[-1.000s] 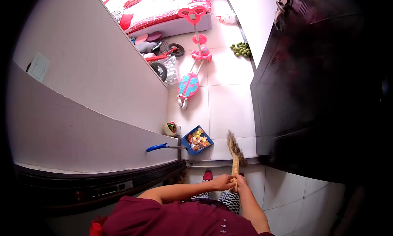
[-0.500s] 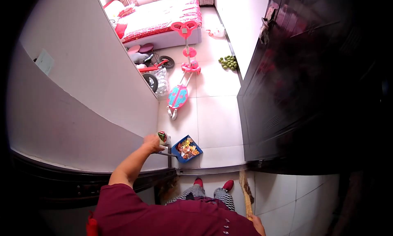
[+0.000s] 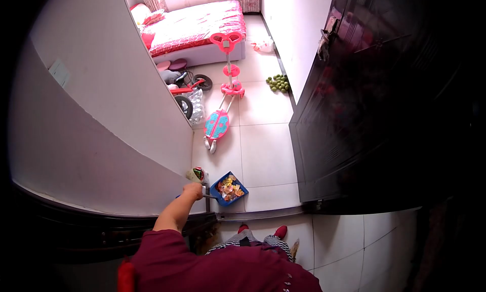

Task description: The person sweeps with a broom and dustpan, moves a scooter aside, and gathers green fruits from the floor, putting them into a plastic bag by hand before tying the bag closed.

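My left hand [image 3: 192, 191] is closed around the handle of a blue dustpan [image 3: 216, 196], which rests on the tiled floor just past the door threshold. Crumpled wrappers and paper scraps [image 3: 231, 189] lie in the pan. Beside the wall, right behind my hand, stands a small pale container or bag [image 3: 195, 175] with a printed part on top; its kind is unclear. Only the bristle end of a broom [image 3: 294, 248] shows by my leg. My right hand is out of sight below my body.
A pink scooter [image 3: 217, 125] stands on the floor ahead. A small bike [image 3: 186, 105] leans by the left wall, and green round fruits [image 3: 278, 83] lie along the right one. A dark door [image 3: 344, 140] stands open at right. A bed [image 3: 197, 26] is at the back.
My left hand has come down from beside the pale container and closed on the dustpan handle. The broom has moved in toward my body, and my right hand has left the view.
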Available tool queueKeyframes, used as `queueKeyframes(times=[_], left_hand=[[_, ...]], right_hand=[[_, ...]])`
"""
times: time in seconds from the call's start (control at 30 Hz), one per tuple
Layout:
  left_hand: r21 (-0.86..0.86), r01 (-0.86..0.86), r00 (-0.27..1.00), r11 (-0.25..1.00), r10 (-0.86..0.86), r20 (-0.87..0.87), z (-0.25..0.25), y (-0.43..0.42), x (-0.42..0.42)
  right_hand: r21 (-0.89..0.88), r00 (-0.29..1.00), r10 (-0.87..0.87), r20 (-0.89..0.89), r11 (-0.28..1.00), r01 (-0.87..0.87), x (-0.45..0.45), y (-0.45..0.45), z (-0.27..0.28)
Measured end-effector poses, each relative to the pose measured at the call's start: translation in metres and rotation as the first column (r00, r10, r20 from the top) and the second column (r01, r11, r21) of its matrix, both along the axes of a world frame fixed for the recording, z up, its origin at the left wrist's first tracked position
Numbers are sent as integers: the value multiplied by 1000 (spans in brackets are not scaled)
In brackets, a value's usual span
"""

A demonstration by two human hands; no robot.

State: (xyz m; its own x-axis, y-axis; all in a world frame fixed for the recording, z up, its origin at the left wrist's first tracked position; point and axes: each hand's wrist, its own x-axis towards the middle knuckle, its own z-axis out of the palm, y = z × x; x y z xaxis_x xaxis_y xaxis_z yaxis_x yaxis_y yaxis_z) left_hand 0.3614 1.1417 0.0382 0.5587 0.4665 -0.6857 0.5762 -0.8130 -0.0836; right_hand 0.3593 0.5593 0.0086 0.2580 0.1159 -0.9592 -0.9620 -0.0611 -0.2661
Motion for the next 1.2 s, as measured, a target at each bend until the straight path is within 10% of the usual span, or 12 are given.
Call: queueKeyframes(times=[1.2], left_hand=[[-174, -137, 984, 975, 154, 92, -51, -46, -19]], right_hand=[[-171, 959, 248, 139, 959, -224, -35, 9, -1]])
